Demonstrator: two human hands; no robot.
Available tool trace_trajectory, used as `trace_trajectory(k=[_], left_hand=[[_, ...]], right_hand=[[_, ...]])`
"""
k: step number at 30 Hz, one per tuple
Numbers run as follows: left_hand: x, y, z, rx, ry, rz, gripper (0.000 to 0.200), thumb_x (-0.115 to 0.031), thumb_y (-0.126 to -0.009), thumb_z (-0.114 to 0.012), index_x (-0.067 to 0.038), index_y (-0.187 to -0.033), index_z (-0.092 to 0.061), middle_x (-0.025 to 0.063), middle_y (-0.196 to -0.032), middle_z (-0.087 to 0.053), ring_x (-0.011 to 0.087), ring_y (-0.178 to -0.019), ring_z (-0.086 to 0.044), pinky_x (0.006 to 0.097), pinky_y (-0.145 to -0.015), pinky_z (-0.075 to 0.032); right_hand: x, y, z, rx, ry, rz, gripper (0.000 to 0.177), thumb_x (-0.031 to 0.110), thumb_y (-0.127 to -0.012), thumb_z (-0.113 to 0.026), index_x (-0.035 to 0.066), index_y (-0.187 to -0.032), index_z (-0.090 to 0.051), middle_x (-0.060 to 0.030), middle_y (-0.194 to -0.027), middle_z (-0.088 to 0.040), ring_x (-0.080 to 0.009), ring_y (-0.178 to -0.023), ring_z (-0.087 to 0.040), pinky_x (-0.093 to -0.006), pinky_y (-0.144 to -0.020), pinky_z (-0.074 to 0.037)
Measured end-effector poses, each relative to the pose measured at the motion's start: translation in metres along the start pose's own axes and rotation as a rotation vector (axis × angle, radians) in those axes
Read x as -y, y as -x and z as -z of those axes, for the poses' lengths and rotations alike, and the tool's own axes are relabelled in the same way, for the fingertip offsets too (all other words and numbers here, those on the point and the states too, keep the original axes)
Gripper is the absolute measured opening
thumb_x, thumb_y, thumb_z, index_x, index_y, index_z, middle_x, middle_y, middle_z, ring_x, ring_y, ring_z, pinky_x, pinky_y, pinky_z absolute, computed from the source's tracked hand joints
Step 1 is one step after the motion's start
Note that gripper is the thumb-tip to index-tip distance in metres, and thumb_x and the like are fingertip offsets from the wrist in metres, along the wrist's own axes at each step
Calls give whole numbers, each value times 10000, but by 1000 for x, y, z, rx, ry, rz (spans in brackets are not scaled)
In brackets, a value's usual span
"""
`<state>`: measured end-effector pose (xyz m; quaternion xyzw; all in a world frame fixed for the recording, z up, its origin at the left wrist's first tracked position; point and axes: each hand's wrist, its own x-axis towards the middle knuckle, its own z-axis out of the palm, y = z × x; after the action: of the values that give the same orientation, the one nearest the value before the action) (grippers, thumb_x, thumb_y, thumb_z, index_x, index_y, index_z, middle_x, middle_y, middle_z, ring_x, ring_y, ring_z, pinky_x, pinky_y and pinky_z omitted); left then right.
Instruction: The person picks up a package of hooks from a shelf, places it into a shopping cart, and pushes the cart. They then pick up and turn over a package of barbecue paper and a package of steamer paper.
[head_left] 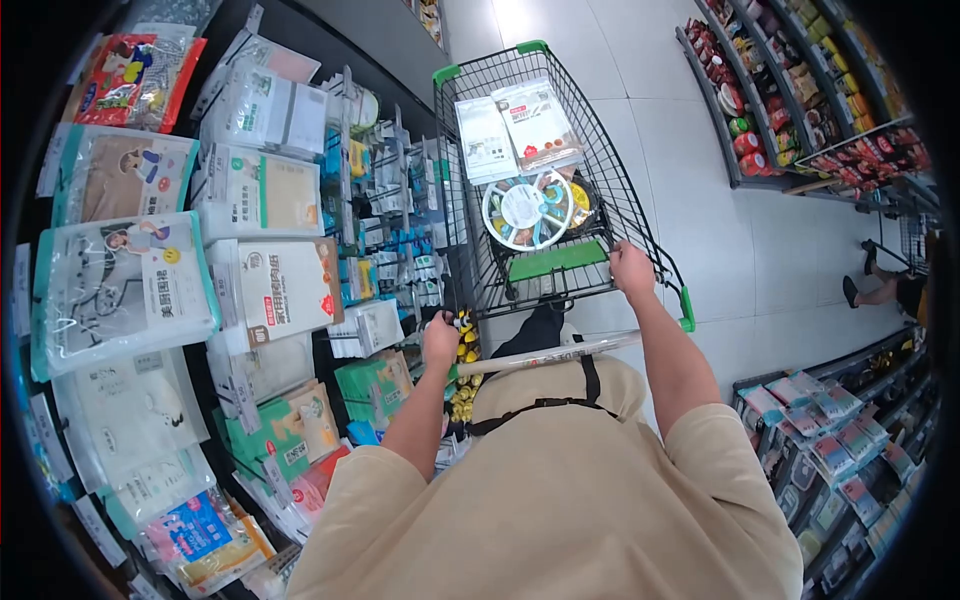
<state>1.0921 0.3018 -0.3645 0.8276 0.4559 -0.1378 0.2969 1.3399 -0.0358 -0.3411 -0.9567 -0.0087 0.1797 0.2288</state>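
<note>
A black wire shopping cart (650,235) with green corners stands in front of me. My right hand (632,270) is closed round the near right part of its basket rim. At the near left corner, beside the shelf, my left hand (439,343) is closed; what its fingers hold is hidden. The clear push bar (550,355) crosses close to my body, below both hands. In the basket lie two flat white packages (540,120), a round white-rimmed tray (524,204) with a divided, colourful pattern, and a yellow item (581,205) partly under it.
Hanging packs, including a white and brown one (285,290), line the shelf close on the left. Snack shelves (745,110) stand at the upper right, and a rack of small packs (830,430) at the lower right. Another person's legs (880,290) show at the right edge.
</note>
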Motion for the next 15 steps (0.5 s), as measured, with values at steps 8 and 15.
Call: trace_trajectory(k=[8,15], left_hand=[[-31,-23,8,-7,3,-45,271,-63,-844,-499,-45,-1069,-649,213,-985,-685,391,-971,-639,465,-826,-496],[-69,-38,22,-12,-69,-26,266,-75,-849,-505,-51,-1071,-651,208,-982,-685,394,-973,-638,483,-803,-504]], right_hand=[[12,-32,9,17,-1,-26,248,225,-875,-511,71,-982,-673,-207,-914,-684,-400,-866,-653,-479,-788,-518],[16,-63,10,17,-3,-46,245,230,-888,-511,80,-986,-678,-200,-896,-687,-397,-858,-656,-476,-780,-522]])
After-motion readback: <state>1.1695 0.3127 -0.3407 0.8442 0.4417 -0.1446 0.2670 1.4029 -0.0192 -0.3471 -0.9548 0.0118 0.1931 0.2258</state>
